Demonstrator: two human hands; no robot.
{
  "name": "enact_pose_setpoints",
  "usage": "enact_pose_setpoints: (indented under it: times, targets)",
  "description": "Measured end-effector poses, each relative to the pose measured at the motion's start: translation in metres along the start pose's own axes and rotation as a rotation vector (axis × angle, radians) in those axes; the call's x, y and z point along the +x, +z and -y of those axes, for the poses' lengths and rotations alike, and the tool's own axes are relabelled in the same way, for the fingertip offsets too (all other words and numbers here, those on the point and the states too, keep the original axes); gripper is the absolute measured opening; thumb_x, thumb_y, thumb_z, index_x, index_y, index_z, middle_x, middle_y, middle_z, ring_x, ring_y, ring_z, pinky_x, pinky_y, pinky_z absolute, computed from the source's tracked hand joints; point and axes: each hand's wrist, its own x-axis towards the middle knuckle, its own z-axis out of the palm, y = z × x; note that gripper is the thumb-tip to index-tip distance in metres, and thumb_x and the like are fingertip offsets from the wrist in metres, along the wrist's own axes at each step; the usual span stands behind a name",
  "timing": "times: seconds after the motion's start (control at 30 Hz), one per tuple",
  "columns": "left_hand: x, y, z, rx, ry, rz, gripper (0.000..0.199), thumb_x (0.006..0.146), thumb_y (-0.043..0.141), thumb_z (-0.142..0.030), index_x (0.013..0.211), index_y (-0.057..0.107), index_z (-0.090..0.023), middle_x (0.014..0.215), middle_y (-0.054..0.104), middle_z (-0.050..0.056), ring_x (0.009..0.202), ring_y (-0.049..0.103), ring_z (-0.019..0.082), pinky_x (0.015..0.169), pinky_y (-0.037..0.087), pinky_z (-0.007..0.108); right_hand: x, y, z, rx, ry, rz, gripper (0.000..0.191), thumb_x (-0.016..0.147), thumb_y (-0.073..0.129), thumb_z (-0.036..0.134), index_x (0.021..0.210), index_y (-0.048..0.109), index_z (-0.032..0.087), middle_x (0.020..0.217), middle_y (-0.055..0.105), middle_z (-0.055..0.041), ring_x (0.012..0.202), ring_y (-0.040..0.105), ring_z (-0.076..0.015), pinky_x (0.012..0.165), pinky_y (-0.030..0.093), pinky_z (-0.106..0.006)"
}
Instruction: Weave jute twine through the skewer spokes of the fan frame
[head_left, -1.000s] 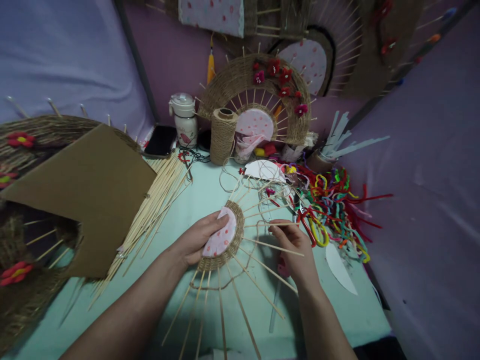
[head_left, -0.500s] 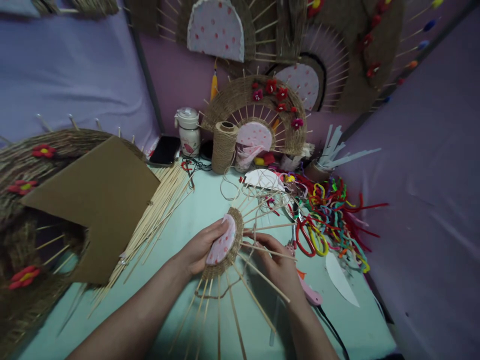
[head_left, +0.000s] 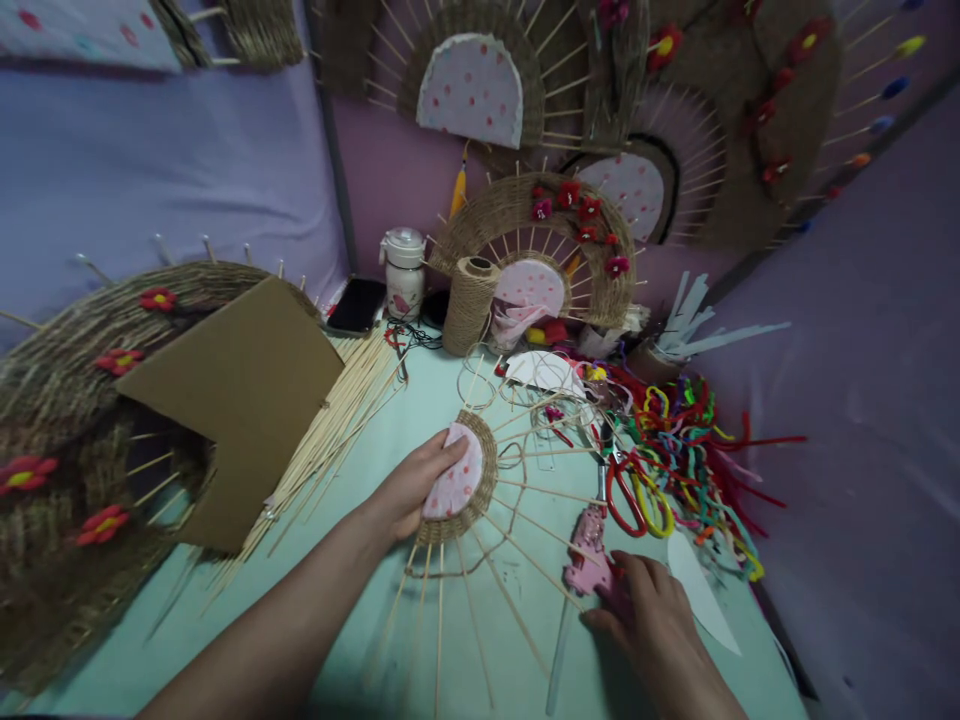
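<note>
My left hand (head_left: 420,485) is closed on a half-round woven fan (head_left: 486,470), its thumb lying on the spotted pink-and-white fabric centre. Brown twine is woven round that centre, and thin wooden sticks radiate from it to the right and downward. A loose strand of twine (head_left: 491,548) curves across the sticks. At the right, my right hand (head_left: 652,610) has its fingers round the handle of a pink glue gun (head_left: 589,560) lying on the table. A clear glue stick (head_left: 559,655) shows below the gun.
Scissors with red handles (head_left: 624,495) lie beyond the glue gun, beside a heap of colourful pipe cleaners (head_left: 697,450). A twine spool (head_left: 469,305) stands at the back. Bundled sticks (head_left: 341,420) and a cardboard piece (head_left: 240,400) lie left. A white half-round piece (head_left: 701,590) lies right.
My right hand has left the twine and sticks of the fan and moved right and down onto the glue gun. My left hand still holds the fan. The camera view has shifted.
</note>
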Motion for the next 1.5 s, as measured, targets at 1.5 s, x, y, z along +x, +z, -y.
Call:
enact_pose_setpoints:
  times: [1.5]
  targets:
    - [0.01, -0.001, -0.005, -0.002, -0.328, 0.265, 0.05, 0.092, 0.027, -0.047, 0.097, 0.061, -0.011, 0.054, 0.052, 0.0, 0.032, 0.036, 0.004, 0.029, 0.02, 0.013, 0.03, 0.0, 0.141, 0.861, 0.017, -0.178, 0.04, 0.084, 0.047, 0.05, 0.089, 0.068, 0.015, 0.077, 0.067, -0.0084, 0.056, 0.056, -0.0165, 0.048, 0.044, -0.027]
